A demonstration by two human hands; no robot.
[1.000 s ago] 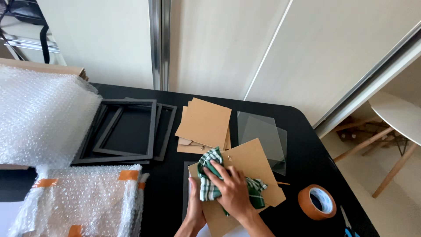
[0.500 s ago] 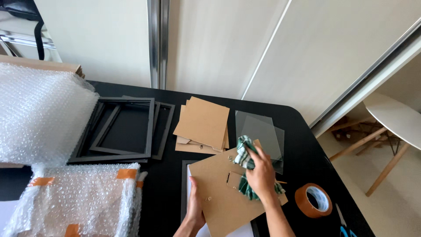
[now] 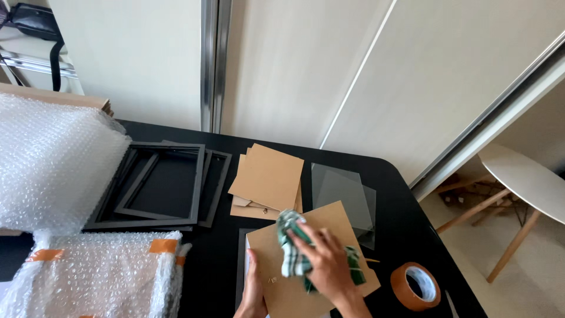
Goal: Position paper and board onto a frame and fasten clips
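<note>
Swept the green-and-white checked cloth (image 3: 294,250) back leftwards across the flat brown backing board (image 3: 321,259), right hand (image 3: 326,265) grip pressed closed on it (left hand (image 3: 254,291) flat, steadying the board's edge).

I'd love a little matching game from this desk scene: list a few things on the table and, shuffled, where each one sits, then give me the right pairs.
Things:
1. roll of brown tape
2. stack of black frames
3. green checked cloth
4. clear glass panes

Places:
A. under the right hand, on a brown backing board
B. near the table's right front corner
C. left of the pile of brown boards, beside the bubble wrap
D. right of the pile of brown boards, flat on the black table

Pairs: 1-B, 2-C, 3-A, 4-D
</note>
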